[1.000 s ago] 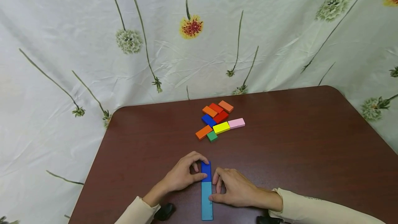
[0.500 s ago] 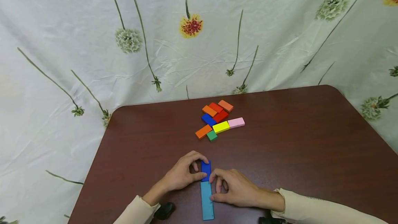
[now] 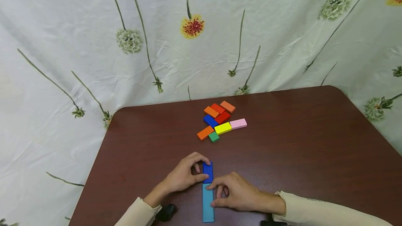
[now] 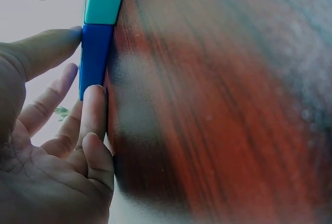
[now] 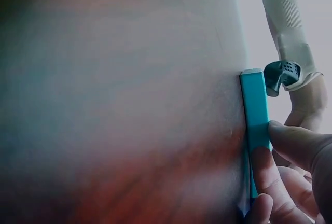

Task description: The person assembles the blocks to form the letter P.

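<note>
Head view alone takes in both hands together: the left hand [image 3: 182, 175] pinches the dark blue block [image 3: 208, 169], one fingertip at its far end and the thumb on its side, while the right hand [image 3: 238, 193] grips the light blue block [image 3: 207, 200] between thumb and index finger. The two blocks lie end to end on the table [image 3: 298, 142], in front of the person. Only from here do the loose blocks [image 3: 222, 117] show, orange, red, blue, yellow, pink and green, farther back toward the flowered cloth [image 3: 213, 62]. The left wrist view brings out the join between the two held blocks and the left palm, yet its top edge cuts off the light blue block and most of the right hand. The right wrist view gives the light blue block's pale end face and, behind it, a dark wrist device [image 5: 282, 76] at a sleeve [image 5: 288, 22]; fingers cover the block's other end, and just a dim scrap of dark blue appears low down. Table grain there is badly blurred.
</note>
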A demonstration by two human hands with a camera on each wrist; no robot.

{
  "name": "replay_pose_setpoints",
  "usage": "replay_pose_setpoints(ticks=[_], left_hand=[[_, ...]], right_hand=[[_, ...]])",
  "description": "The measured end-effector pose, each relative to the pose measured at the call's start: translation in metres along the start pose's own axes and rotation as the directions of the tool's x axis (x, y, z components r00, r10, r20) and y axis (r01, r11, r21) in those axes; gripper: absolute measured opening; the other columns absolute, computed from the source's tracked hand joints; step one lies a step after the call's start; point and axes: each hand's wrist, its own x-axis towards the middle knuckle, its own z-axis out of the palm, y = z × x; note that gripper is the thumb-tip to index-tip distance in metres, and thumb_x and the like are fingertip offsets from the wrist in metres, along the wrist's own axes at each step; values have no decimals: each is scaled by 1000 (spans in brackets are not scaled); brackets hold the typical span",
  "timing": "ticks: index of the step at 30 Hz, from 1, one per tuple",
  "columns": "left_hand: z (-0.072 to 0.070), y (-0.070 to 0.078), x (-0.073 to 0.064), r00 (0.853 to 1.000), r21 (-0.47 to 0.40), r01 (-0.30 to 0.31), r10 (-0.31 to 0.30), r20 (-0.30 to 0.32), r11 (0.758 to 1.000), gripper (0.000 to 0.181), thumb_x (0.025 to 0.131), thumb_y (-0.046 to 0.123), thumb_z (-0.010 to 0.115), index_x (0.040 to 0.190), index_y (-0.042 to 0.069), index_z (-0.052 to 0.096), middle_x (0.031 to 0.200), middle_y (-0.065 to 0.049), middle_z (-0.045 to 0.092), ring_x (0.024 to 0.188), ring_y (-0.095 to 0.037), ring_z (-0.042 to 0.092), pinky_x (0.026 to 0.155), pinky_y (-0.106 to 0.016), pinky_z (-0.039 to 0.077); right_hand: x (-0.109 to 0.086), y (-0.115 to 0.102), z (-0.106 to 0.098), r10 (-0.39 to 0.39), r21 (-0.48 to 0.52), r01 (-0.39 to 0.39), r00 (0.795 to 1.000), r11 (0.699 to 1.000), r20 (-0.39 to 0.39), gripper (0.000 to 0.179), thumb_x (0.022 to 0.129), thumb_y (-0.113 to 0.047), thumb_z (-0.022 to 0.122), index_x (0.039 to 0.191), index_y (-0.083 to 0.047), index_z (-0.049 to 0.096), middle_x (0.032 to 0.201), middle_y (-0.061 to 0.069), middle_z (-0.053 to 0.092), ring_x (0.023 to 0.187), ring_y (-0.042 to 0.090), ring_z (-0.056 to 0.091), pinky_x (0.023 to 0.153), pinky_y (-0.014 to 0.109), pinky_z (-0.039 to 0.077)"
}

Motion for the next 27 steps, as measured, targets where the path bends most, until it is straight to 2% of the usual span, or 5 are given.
replay_pose_setpoints(ticks=[19, 23, 27], left_hand=[[0, 1, 0, 1000, 3, 4, -4, 2, 1000, 27, 90, 18, 77, 114, 17, 66, 109, 1, 60, 81, -15, 54, 71, -24, 47], [0, 1, -1, 1000, -3, 6, -7, -6, 1000, 28, 90, 20, 76, 116, 17, 66, 116, -1, 58, 82, -16, 54, 71, -25, 47], [1, 1, -7, 1000, -14, 11, -11, -19, 1000, 35, 89, 24, 78, 120, 20, 65, 126, 2, 56, 85, -15, 54, 71, -24, 46]], right_hand=[[0, 1, 0, -13, 8, 13, 1000, 1000, -13, 33, 87, -31, 79, 115, -15, 73, 75, -18, 70, 61, -8, 54, 56, 15, 48], [-1, 3, -1, -35, 19, 35, 999, 999, -23, 32, 88, -32, 78, 115, -16, 72, 76, -17, 69, 62, -8, 53, 58, 15, 47], [-2, 5, -6, -56, 35, 58, 997, 998, -49, 29, 89, -32, 77, 113, -16, 71, 75, -16, 69, 62, -8, 52, 57, 15, 47]])
